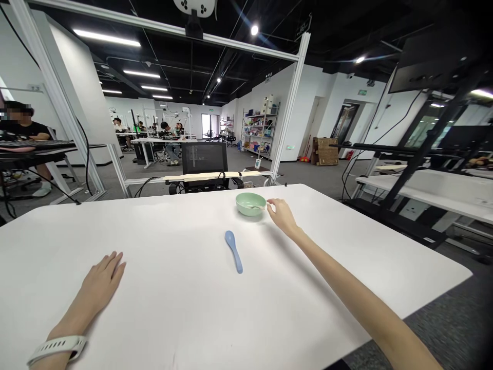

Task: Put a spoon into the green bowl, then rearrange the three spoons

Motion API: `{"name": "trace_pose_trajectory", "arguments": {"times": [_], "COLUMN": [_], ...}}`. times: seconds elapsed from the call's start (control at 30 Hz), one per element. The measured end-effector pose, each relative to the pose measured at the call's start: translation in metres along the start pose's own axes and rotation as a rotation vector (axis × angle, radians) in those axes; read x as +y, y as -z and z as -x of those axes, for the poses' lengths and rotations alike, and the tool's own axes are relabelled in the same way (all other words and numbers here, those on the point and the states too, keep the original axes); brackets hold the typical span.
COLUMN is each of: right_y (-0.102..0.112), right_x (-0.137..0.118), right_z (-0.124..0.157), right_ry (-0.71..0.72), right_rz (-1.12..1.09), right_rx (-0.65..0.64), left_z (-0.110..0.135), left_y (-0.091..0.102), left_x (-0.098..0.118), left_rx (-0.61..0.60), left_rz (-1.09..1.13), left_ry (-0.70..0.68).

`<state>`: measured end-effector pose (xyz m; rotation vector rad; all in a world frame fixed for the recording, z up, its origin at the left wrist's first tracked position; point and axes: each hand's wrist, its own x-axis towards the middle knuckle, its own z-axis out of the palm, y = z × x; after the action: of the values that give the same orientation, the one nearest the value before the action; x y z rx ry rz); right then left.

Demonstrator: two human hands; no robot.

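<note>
A light green bowl point(250, 204) stands upright toward the far side of the white table point(165, 303). Inside it lies a slim pale utensil, seemingly a spoon point(254, 207), its outer end reaching the bowl's right rim. My right hand point(282, 216) is at that rim, thumb and fingers pinched together around the end of the pale spoon; the exact contact is small and partly hidden. Nearer to me, a blue spoon point(233, 252) rests flat, handle toward me. My left hand point(103, 280) lies palm down on the tabletop at the left, fingers stretched out, holding nothing.
A metal frame point(288, 103) rises beyond the table's far edge, with a black office chair point(205, 156) behind it. At the right stand a black monitor stand point(419, 149) and another white desk point(435, 198). A person point(29, 128) sits at the far left.
</note>
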<state>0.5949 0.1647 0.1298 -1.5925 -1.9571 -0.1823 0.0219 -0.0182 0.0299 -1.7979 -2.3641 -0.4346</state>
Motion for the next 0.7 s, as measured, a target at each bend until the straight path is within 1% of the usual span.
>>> {"name": "trace_pose_trajectory", "arguments": {"times": [0.07, 0.17, 0.23, 0.3, 0.43, 0.7], "right_y": [-0.001, -0.007, -0.013, -0.018, -0.024, -0.023], "right_x": [0.017, 0.038, 0.046, 0.052, 0.055, 0.055], "right_z": [0.023, 0.059, 0.078, 0.090, 0.097, 0.097], "right_ry": [0.031, 0.056, 0.050, 0.041, 0.044, 0.035], "right_rz": [-0.049, -0.080, -0.094, -0.118, -0.149, -0.160], "right_rx": [-0.022, -0.108, -0.163, -0.203, -0.234, -0.245], "left_z": [0.000, 0.000, 0.000, 0.000, -0.002, -0.003], "left_y": [-0.002, -0.003, -0.003, -0.002, -0.001, -0.002], "left_x": [-0.001, -0.001, 0.000, 0.000, 0.000, -0.002], "left_rx": [-0.010, -0.015, -0.025, -0.029, -0.012, -0.030], "left_rz": [0.004, 0.010, 0.012, 0.017, 0.022, 0.028], "left_ry": [0.006, 0.008, 0.012, 0.016, 0.031, 0.026]}}
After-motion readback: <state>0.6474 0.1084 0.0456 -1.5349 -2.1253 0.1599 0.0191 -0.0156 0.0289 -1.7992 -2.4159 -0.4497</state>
